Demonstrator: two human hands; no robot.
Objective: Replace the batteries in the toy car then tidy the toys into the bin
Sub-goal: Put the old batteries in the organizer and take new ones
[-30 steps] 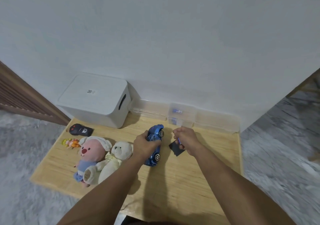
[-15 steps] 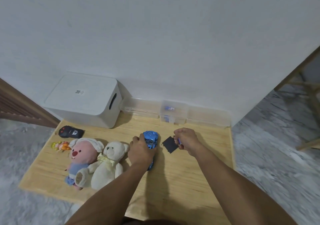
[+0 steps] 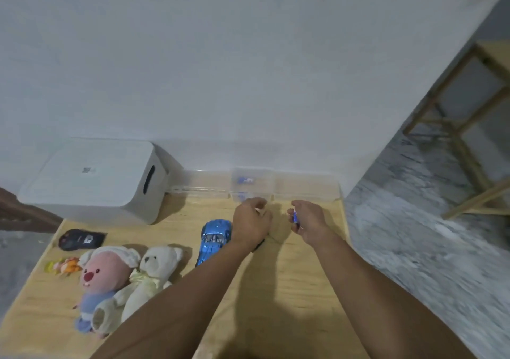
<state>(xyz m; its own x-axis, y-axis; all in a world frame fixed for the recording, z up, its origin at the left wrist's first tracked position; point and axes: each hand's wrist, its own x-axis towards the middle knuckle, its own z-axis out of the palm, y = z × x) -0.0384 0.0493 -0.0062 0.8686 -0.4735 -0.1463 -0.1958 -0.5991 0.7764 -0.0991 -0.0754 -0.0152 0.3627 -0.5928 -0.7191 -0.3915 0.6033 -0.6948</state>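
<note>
The blue toy car stands on its wheels on the wooden table, free of both hands. My left hand hovers just right of the car, close to the clear compartment box, with its fingers curled; whether they hold anything is hidden. My right hand pinches a small blue battery. More blue batteries lie in the box's middle compartment. A corner of the black battery cover peeks out under my left wrist. The white lidded bin sits at the back left.
A black remote, a small orange-yellow figure, a pink plush and a white teddy bear lie on the table's left side. The wall stands right behind the box. A wooden frame is on the floor to the right.
My left hand let go of the car, which now rests on its wheels, and moved right toward the clear box. My right hand shifted right and away from the black cover, still pinching the battery.
</note>
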